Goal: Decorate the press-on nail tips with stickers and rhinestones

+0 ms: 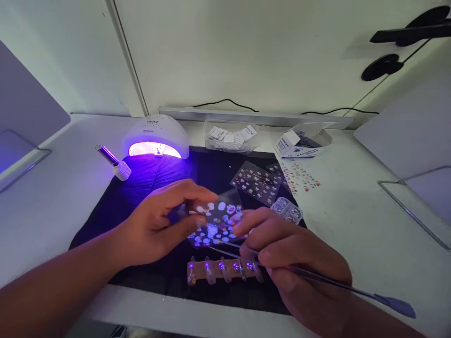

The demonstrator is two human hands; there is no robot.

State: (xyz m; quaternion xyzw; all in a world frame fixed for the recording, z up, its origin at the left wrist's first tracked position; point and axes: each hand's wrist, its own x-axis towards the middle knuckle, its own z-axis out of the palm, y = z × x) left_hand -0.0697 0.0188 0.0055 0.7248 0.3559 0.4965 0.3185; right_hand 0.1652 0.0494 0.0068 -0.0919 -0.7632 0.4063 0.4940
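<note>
The white tabletop (pixel 352 206) carried a black mat (pixel 148 277) across the lower centre of the frame. The left hand (pixel 158 225) came in from lower left, its grip closed, thumb against fingers, on the left edge of a sticker sheet. The right hand (pixel 303 253), at lower right, had its grip pinched around tweezers (pixel 317 275), whose long axis ran from lower right toward the centre, tips pointing left and slightly up, prongs a little apart.

The glowing lamp (pixel 158 129), left of centre, read "SUNone" beneath what looked like "OEIEZ". At upper right, a carton (pixel 299 146) was marked "Alcohol pads"; a clear tray (pixel 229 148) left of it held packets, one showing "Alcohol Pad". The sticker sheet (pixel 220 218) was at frame centre, tilted, its right side near the right fingertips; whether they touched it I cannot tell. Below, a nail strip (pixel 225 271) lay with its long axis left to right.
</note>
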